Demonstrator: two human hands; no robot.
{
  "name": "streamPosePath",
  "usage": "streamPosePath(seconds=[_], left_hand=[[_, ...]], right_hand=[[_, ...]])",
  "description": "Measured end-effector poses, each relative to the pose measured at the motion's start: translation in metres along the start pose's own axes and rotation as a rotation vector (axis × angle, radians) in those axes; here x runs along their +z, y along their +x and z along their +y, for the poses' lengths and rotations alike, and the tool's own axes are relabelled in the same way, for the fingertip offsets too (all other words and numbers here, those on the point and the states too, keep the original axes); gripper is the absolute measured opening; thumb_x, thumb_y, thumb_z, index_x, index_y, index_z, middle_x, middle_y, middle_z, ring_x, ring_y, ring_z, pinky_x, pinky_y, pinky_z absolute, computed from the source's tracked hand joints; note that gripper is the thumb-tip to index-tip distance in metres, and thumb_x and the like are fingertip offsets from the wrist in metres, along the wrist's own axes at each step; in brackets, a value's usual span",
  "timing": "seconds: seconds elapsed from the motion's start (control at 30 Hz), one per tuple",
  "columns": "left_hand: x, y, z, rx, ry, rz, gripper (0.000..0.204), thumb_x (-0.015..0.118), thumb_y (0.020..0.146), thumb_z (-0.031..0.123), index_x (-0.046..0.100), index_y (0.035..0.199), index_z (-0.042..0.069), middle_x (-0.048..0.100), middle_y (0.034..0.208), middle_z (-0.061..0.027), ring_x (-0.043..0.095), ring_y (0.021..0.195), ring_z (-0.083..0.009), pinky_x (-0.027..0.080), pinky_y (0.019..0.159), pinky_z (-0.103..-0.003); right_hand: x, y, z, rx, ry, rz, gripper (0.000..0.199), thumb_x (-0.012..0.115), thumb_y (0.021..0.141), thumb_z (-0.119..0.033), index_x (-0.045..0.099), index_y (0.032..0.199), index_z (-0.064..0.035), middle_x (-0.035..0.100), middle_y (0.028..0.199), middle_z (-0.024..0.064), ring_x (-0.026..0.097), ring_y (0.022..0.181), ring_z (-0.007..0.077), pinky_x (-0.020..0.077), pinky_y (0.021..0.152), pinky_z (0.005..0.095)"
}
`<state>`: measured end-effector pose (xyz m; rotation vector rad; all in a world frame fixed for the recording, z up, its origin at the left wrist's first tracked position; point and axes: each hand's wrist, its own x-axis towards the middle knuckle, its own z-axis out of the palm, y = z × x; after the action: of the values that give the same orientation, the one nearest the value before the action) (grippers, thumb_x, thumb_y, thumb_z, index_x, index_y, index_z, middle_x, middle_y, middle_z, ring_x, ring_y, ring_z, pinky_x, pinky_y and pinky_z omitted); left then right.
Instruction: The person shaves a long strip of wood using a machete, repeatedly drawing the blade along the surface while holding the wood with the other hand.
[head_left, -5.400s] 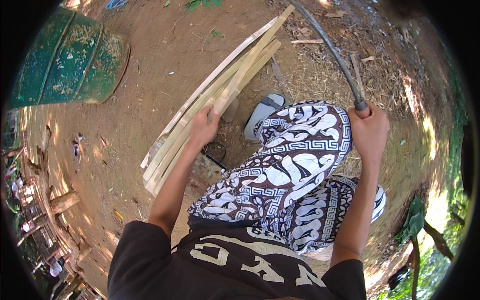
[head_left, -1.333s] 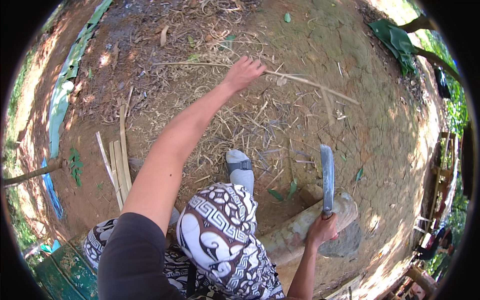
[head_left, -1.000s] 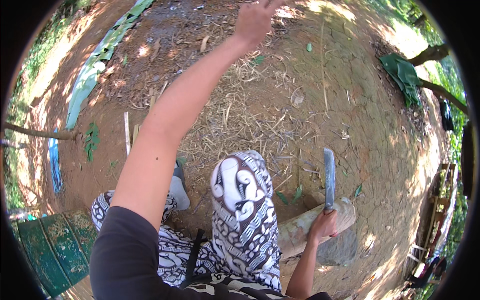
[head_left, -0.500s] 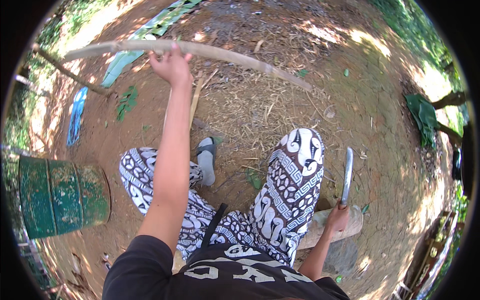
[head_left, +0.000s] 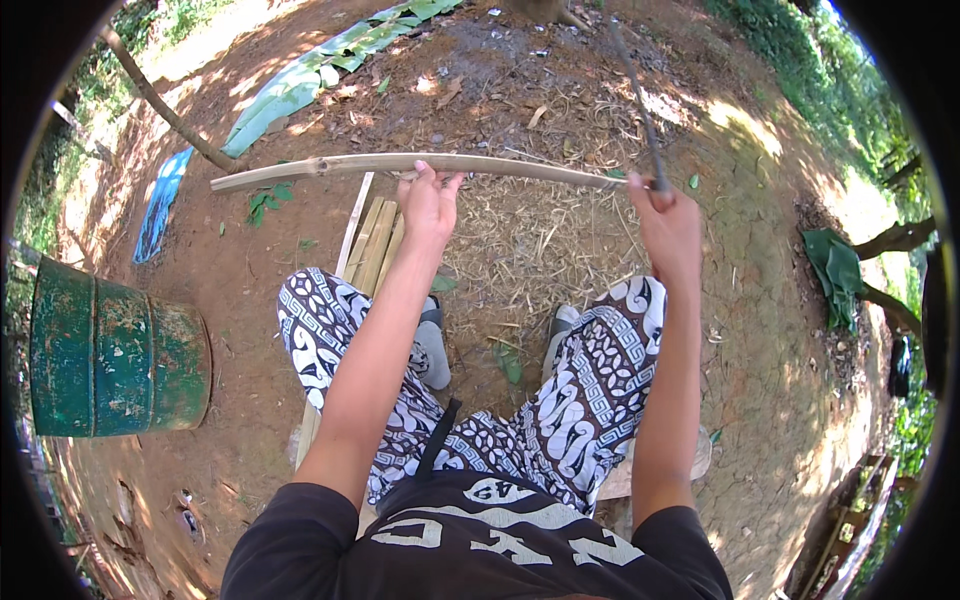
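A long, slightly bowed bamboo strip [head_left: 530,167] spans the space in front of my knees, roughly level. My left hand [head_left: 430,205] grips its middle from below, with the thumb and fingertips at its edge. At the strip's right end my right hand [head_left: 668,228] is closed round the handle of a machete [head_left: 641,100]. The blade points up and away from me, seen thin, nearly edge-on. Whether my right fingers also touch the strip's end, I cannot tell. Several more split bamboo strips [head_left: 376,250] lie on the ground by my left knee.
A worn green metal drum [head_left: 120,350] stands at left. Beyond it are a blue plastic strand bundle [head_left: 160,210], a leaning branch [head_left: 165,105] and a long banana leaf [head_left: 275,95]. Dry shavings [head_left: 540,220] litter the soil ahead. Beside my right thigh lies a log [head_left: 700,460].
My right hand has come up and forward with the machete, from beside the log to the strip's right end. My left hand has brought the bamboo strip nearer and shifted right.
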<state>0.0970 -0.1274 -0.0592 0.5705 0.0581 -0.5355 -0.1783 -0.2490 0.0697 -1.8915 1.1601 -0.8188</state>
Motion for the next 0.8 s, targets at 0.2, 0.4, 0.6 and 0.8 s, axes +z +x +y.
streamPosePath(seconds=[0.2, 0.4, 0.6, 0.8], left_hand=[[-0.007, -0.014, 0.052, 0.021, -0.263, -0.145, 0.023, 0.044, 0.106, 0.028, 0.054, 0.103, 0.008, 0.057, 0.094, -0.0102, 0.059, 0.106, -0.0308, 0.031, 0.113, -0.067], [-0.006, -0.009, 0.077, -0.053, -0.409, 0.018, 0.042, 0.030, 0.100, 0.033, 0.050, 0.073, 0.008, 0.046, 0.067, -0.0064, 0.054, 0.074, -0.0261, 0.035, 0.108, -0.063], [-0.001, -0.015, 0.064, -0.149, -0.441, -0.003, 0.056, 0.023, 0.101, 0.044, 0.039, 0.059, 0.011, 0.038, 0.053, -0.0048, 0.052, 0.066, -0.0242, 0.038, 0.109, -0.059], [0.007, -0.029, 0.057, -0.296, -0.516, -0.171, 0.048, 0.030, 0.097, 0.040, 0.038, 0.058, 0.012, 0.043, 0.056, -0.0042, 0.053, 0.069, -0.0238, 0.038, 0.112, -0.058]], right_hand=[[0.082, 0.013, -0.009, 0.014, -0.033, -0.275, 0.051, 0.073, 0.091, -0.041, 0.045, 0.066, -0.0061, 0.040, 0.057, -0.0027, 0.034, 0.054, 0.0103, 0.0304, 0.049, 0.0336], [0.109, 0.005, 0.007, 0.067, 0.032, -0.357, 0.047, 0.073, 0.091, -0.040, 0.048, 0.073, -0.0045, 0.043, 0.059, -0.0025, 0.038, 0.054, 0.0097, 0.0335, 0.051, 0.0322], [0.123, 0.010, 0.015, 0.028, 0.123, -0.427, 0.062, 0.074, 0.091, -0.042, 0.056, 0.127, 0.0050, 0.052, 0.065, -0.0020, 0.044, 0.053, 0.0076, 0.0391, 0.051, 0.0280], [0.127, 0.000, 0.020, 0.041, 0.303, -0.426, 0.087, 0.074, 0.094, -0.023, 0.021, 0.158, 0.0009, 0.035, 0.060, -0.0081, 0.040, 0.049, 0.0037, 0.0356, 0.044, 0.0249]])
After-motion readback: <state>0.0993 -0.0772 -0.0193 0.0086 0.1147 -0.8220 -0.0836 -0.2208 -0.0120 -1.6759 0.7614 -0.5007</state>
